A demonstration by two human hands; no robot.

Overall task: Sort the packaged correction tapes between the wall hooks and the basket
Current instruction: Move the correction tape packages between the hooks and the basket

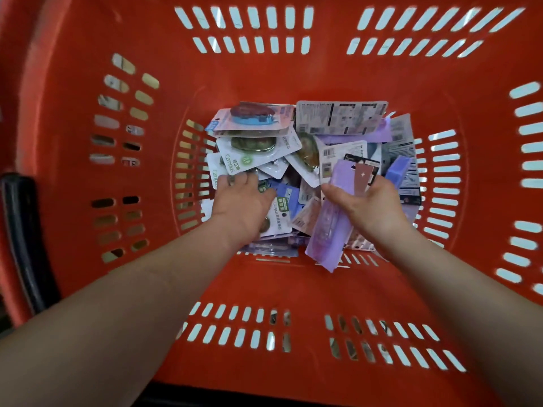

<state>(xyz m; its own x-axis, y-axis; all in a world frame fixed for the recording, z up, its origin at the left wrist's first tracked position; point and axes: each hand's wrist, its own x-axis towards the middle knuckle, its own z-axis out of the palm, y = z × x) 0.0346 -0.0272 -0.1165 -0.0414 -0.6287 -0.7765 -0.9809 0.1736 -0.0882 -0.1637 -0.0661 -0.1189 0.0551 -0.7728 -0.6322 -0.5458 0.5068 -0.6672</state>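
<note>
Both my arms reach down into a red plastic basket (293, 277). A pile of packaged correction tapes (258, 148) covers its floor, some face up with green or blue tapes, some showing printed backs. My right hand (361, 205) is shut on a long purple correction tape pack (329, 227), holding it tilted above the pile together with a small brown card. My left hand (244, 207) lies palm down on the white and green packs at the left of the pile, fingers curled onto them. I cannot tell whether it grips one. No wall hooks are in view.
The basket's slotted red walls (123, 171) rise on all sides around my hands. A black handle (20, 230) hangs outside the left wall. A purple box (396, 170) lies among the packs at the right.
</note>
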